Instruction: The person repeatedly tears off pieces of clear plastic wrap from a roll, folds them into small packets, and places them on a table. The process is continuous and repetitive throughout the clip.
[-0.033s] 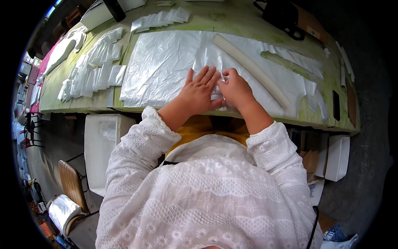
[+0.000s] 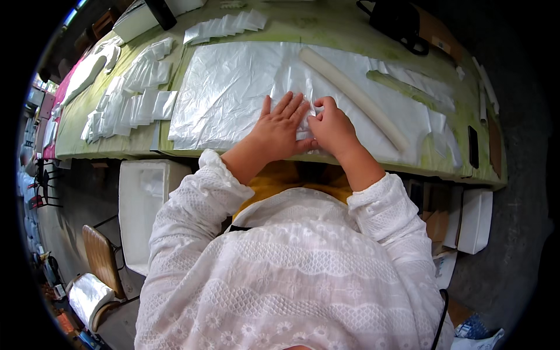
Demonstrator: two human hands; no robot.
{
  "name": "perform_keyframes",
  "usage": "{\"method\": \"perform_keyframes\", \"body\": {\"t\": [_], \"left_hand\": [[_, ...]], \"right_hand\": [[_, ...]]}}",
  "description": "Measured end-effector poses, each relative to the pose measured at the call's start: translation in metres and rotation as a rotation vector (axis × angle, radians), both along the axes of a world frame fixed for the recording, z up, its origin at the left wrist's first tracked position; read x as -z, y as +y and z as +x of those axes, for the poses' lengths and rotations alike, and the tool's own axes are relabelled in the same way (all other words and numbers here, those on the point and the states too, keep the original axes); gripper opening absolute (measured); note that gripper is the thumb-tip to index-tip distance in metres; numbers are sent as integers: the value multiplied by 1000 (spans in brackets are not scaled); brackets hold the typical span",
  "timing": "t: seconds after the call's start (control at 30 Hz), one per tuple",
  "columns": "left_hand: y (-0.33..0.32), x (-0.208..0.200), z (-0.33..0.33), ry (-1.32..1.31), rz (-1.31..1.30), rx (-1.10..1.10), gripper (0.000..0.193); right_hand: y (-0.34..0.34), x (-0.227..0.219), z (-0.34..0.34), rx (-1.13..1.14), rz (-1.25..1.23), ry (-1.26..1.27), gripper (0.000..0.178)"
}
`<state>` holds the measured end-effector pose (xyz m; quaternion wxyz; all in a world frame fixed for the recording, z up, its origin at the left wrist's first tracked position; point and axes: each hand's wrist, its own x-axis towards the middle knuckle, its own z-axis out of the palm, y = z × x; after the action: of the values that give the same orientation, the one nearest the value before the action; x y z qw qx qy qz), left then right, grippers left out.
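A broad sheet of clear, wrinkled plastic film (image 2: 224,87) is spread over the green-covered table (image 2: 312,28) in front of me. My left hand (image 2: 281,129) lies flat on the film, fingers spread and thumb stretched toward the other hand. Close beside it, my right hand (image 2: 331,127) is curled, with thumb and forefinger pinched at a fold of the film; its fingertips are partly hidden. A long pale tube (image 2: 356,99) rests slantwise on the film, to the right of my right hand.
Stacks of small folded clear plastic bags (image 2: 137,105) lie at left, with another row of bags (image 2: 224,28) behind. On the right are a dark phone-like slab (image 2: 473,147) and a black bag (image 2: 394,23). A white foam box (image 2: 135,216) stands below the table's left front edge.
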<state>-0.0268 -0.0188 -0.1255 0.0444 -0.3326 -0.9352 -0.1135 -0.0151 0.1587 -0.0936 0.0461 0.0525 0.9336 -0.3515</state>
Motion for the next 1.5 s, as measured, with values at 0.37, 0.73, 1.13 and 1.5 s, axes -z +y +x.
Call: {"method": "perform_keyframes", "body": {"t": [0.37,0.73,1.13,1.5], "left_hand": [[-16,-15,64,-83,229,21,67],[-10,-7,29,-148,383,-207,18],[1,-10,17,-66,285,-313,30],[3,-2,26,92,177,-130,55]], "right_hand": [[34,12,81,-294,-172,574,30],[38,37,28,-308,114,530,14],[17,29,20,-171,394,369,23],[19,14,8,-237,350,263,47]]}}
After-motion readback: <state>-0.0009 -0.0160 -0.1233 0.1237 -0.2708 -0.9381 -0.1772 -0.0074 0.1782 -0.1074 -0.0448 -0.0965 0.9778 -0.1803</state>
